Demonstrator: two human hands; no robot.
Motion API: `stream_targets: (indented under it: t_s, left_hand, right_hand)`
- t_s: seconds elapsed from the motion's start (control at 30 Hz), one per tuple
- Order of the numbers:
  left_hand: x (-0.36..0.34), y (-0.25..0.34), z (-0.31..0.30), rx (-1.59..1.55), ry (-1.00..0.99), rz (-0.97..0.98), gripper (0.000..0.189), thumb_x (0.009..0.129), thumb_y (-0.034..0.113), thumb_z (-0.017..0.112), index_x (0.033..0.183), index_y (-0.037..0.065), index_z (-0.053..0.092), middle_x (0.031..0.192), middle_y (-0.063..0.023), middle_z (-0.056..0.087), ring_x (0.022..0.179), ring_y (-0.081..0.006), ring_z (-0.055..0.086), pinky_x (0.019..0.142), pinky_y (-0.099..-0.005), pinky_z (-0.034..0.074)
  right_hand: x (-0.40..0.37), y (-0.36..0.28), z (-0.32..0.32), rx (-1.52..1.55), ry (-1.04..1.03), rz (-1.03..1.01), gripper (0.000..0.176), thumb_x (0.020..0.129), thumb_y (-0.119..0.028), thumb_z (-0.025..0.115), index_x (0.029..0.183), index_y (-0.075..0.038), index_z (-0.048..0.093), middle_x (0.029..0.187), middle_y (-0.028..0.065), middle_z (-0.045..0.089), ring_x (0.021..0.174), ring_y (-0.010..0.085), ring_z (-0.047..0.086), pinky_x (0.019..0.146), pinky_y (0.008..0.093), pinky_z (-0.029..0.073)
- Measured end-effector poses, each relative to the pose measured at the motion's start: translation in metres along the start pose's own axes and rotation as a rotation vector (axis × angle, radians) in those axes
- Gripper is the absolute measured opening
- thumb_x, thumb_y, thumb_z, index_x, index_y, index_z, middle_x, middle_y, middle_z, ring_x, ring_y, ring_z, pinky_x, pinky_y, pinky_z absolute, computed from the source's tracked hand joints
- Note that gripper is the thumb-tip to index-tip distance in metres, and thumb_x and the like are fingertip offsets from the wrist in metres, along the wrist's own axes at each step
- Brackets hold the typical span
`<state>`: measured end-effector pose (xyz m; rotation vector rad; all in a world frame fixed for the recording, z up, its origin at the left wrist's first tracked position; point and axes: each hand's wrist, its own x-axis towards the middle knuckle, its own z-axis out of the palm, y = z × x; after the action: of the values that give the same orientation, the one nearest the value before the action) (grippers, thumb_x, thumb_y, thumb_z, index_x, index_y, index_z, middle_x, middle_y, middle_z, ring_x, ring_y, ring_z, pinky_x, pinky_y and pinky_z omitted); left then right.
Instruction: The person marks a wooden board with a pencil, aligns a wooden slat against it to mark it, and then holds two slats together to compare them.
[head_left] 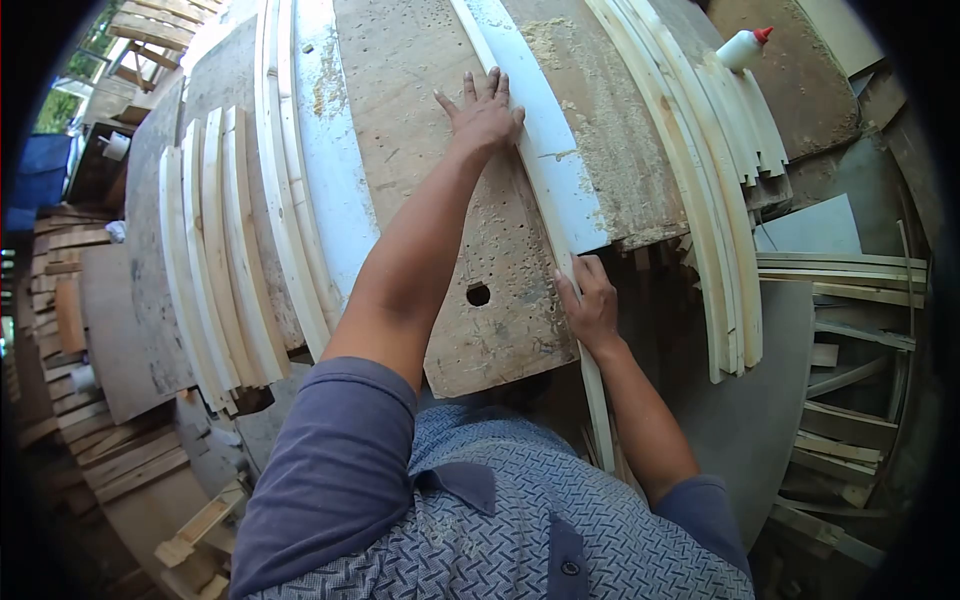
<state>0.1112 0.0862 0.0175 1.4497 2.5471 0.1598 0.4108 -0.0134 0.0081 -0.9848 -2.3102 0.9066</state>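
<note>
A long, narrow wooden strip [541,192] runs lengthwise over the worktable, along a white-painted board [560,150], and its near end hangs past the table edge by my body. My left hand [485,120] reaches far forward with fingers spread, its outer side against the strip and part of the palm over the brown board [400,90]. Closer to me, my right hand [592,300] has its fingers and thumb closed around the same strip, just off the white board's corner. The underside of the right hand's grip is hidden.
Several wooden strips [225,250] lie in rows on the left. More long strips [700,200] lie on the right, overhanging the edge, beside a white glue bottle [742,48] with a red cap. A dark hole [478,295] pierces the board. Stacked timber [850,275] stands lower right.
</note>
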Motion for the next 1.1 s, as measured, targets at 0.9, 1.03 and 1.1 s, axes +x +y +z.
stream_targets:
  t_s: [0.9,1.03,1.1]
  left_hand:
    - [-0.059,0.029,0.008,-0.063,0.023,0.005,0.082,0.089,0.039,0.046,0.157,0.006,0.012,0.166,-0.0054,0.007,0.152,-0.0339,-0.001,0.109,-0.0757,-0.003]
    - [-0.056,0.034,-0.001,-0.069,-0.031,-0.010,0.082,0.090,0.040,0.047,0.157,0.008,0.011,0.166,-0.0049,0.005,0.152,-0.0345,-0.001,0.109,-0.0759,-0.003]
    - [-0.057,0.035,-0.001,-0.071,-0.055,-0.021,0.083,0.090,0.040,0.047,0.157,0.009,0.011,0.166,-0.0048,0.004,0.152,-0.0347,-0.002,0.109,-0.0758,-0.003]
  right_hand:
    - [0.135,0.003,0.047,-0.103,0.008,-0.019,0.026,0.096,-0.030,0.054,0.101,-0.006,0.063,0.102,0.0174,0.060,0.090,0.0441,0.062,0.077,0.0511,0.050]
    - [0.121,0.005,0.033,-0.049,-0.032,0.029,0.037,0.096,-0.035,0.055,0.113,-0.004,0.063,0.111,0.0198,0.059,0.100,0.0426,0.061,0.083,0.0488,0.050]
    - [0.082,0.008,0.015,0.027,-0.016,0.017,0.043,0.095,-0.035,0.057,0.120,-0.001,0.060,0.115,0.0204,0.057,0.103,0.0413,0.060,0.085,0.0471,0.050]
